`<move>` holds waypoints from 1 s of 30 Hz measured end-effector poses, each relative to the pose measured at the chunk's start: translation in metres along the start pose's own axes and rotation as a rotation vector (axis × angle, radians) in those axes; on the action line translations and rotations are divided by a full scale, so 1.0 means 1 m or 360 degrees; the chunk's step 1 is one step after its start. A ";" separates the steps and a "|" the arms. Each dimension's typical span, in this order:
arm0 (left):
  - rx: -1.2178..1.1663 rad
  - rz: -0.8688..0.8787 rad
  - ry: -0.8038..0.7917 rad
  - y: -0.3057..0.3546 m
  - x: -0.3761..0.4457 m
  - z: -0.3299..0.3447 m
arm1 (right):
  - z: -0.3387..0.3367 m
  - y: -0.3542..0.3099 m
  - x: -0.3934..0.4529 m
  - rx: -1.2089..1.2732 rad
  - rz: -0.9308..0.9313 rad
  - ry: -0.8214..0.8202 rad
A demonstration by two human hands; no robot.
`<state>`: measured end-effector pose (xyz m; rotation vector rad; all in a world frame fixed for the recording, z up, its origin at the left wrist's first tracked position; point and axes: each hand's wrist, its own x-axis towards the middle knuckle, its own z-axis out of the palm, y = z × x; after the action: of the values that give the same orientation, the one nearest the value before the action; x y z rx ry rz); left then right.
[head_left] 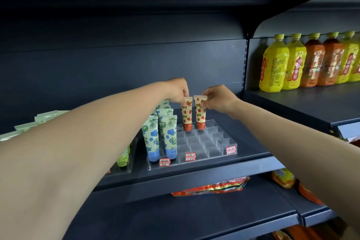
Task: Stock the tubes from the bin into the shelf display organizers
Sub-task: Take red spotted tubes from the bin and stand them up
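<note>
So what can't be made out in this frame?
- Bin: out of the head view.
- Price tags: writing too small.
- Green tube: mostly behind the left forearm.
- Strawberry tubes: bases blurred by the clear organizer; seating unclear.
- Lower-shelf packets: hidden under the shelf edge.

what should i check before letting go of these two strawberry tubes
1. Left hand pinching the left tube by its top: ok.
2. Right hand pinching the right tube by its top: ok.
3. Both tubes upright, caps down, in the organizer's back row: ok.
4. Caps fully seated in their slots: cannot tell, the clear walls blur them.
5. Two tubes apart, not leaning on each other: ok.
6. Free slots in front for more tubes: ok, those rows are empty.
</note>
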<state>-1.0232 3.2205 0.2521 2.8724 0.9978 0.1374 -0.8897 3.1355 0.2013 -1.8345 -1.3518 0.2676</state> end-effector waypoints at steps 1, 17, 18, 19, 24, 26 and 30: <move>0.0005 -0.0007 0.0008 0.000 -0.001 0.000 | 0.000 0.000 0.000 -0.0036 -0.0021 0.0003; 0.0122 0.0061 0.0487 0.020 -0.085 -0.037 | -0.038 -0.038 -0.058 -0.0693 -0.0427 0.0211; 0.0142 0.0094 0.0522 0.021 -0.095 -0.036 | -0.039 -0.041 -0.067 -0.0715 -0.0446 0.0238; 0.0157 0.0127 0.0552 0.021 -0.106 -0.035 | -0.038 -0.045 -0.076 -0.0740 -0.0466 0.0261; 0.0138 0.0250 0.0665 0.024 -0.164 -0.017 | -0.025 -0.056 -0.132 -0.0799 -0.0587 0.0304; 0.0105 0.0286 0.0676 0.023 -0.190 -0.002 | -0.011 -0.056 -0.157 -0.0784 -0.0617 0.0281; 0.0048 0.0306 0.0622 0.006 -0.234 0.045 | 0.029 -0.043 -0.207 -0.0776 -0.0693 0.0166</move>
<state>-1.1967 3.0674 0.1960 3.0303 0.7703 0.7273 -1.0203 2.9735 0.1543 -1.8331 -1.8057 -0.4144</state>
